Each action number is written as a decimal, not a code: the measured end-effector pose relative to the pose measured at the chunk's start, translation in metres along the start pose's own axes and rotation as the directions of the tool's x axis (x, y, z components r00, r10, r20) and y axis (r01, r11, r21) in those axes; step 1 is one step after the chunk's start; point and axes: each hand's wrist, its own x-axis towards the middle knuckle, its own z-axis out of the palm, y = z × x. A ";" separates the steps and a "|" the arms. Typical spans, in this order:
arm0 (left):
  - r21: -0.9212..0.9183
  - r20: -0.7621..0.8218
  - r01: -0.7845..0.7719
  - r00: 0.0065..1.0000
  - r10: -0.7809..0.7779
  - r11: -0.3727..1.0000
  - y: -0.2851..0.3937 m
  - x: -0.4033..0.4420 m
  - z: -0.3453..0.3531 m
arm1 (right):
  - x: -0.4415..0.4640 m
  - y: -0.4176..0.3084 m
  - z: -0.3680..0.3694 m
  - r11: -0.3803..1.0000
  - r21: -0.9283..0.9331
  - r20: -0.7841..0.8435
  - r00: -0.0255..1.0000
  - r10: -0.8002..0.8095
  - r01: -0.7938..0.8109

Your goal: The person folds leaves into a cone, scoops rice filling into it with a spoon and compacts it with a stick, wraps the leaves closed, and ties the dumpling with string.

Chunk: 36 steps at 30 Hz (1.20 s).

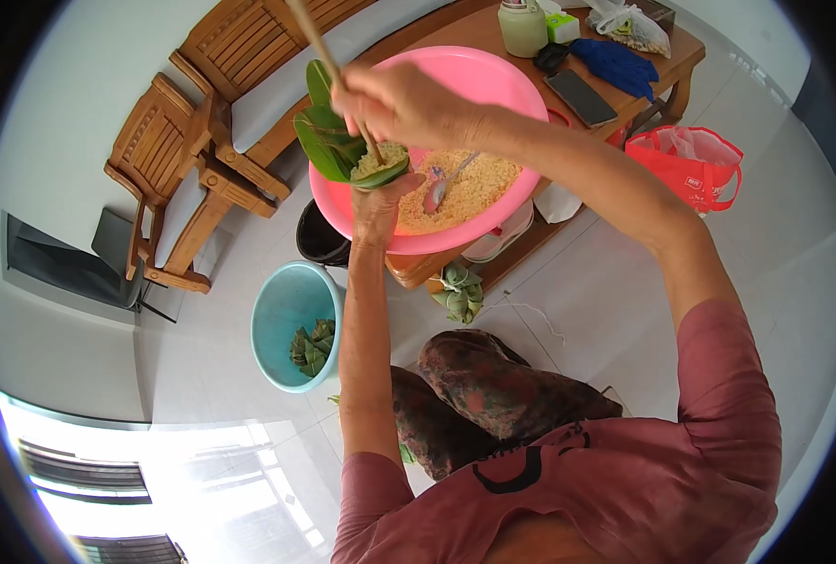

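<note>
My left hand (pixel 380 207) is wrapped round the bottom of a cone of green leaves (pixel 329 141), which is filled with pale yellow grains (pixel 377 164). Above it, my right hand (pixel 394 101) grips a wooden stick (pixel 319 42), whose lower end stands in the grains in the cone. Both hands are over the left side of a pink basin (pixel 474 70). More grains (pixel 479 188) lie in the basin, with a metal spoon (pixel 437 193) resting on them.
The basin stands on a wooden table (pixel 686 56) with a phone (pixel 580 99), blue cloth (pixel 615 68) and jar (pixel 523 28). Wrapped bundles (pixel 460 293) hang at its near edge. A blue bucket (pixel 263 324), black bin (pixel 319 235), red bag (pixel 686 174) and wooden chair (pixel 159 141) surround it.
</note>
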 end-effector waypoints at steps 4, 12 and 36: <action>0.053 0.003 -0.009 1.000 0.009 0.999 0.002 -0.002 0.003 | -0.006 0.010 0.010 0.997 -0.025 0.083 0.994 0.072 -0.070; 0.031 -0.025 -0.003 1.000 0.004 1.000 0.007 -0.003 0.011 | -0.005 0.011 0.011 0.999 0.035 0.084 0.996 0.017 -0.020; 0.012 -0.036 -0.013 0.999 0.014 1.000 0.006 -0.005 0.008 | -0.006 0.014 0.009 0.997 -0.074 0.076 0.997 0.006 -0.001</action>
